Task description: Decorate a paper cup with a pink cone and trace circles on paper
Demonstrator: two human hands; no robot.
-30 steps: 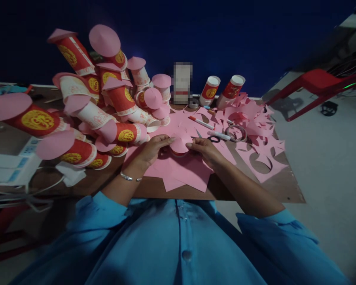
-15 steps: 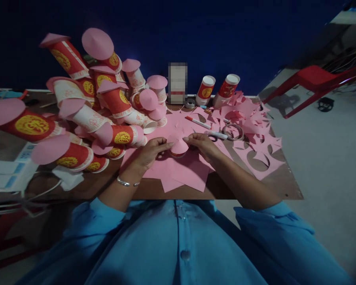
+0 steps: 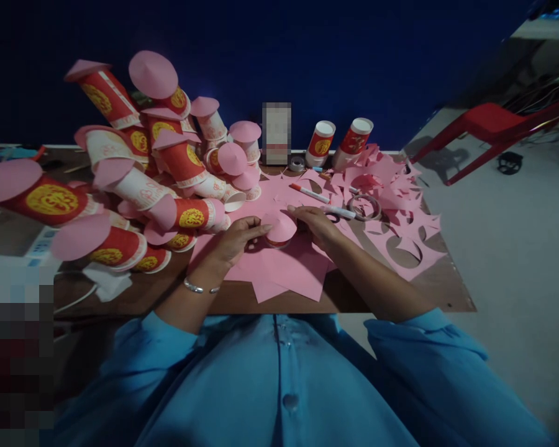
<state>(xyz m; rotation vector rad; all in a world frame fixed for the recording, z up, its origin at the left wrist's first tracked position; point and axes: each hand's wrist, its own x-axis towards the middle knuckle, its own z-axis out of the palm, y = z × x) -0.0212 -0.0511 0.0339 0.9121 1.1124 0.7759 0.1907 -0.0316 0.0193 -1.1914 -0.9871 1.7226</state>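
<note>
Directly in front of me a pink paper cone (image 3: 278,226) sits on a paper cup (image 3: 279,244), of which only a narrow red and white band shows. My left hand (image 3: 237,241) grips the cone-topped cup from the left, its thumb against the cone's edge and its other fingers partly hidden. On the other side, my right hand (image 3: 317,225) has its fingers stretched out at the cone's upper right edge; whether they touch it I cannot tell. Under both hands lie pink paper sheets (image 3: 293,276).
Many cone-topped cups (image 3: 181,158) are heaped on the left. Pink paper scraps (image 3: 382,180), markers (image 3: 311,194), a tape roll (image 3: 366,207) and two upright cup stacks (image 3: 323,143) are to the right and back. A red chair (image 3: 489,124) stands beyond the table.
My right hand has loosened from the cone's right edge, its fingers now straighter. My left hand keeps its hold. The view has shifted slightly, and a blurred patch now covers the lower left.
</note>
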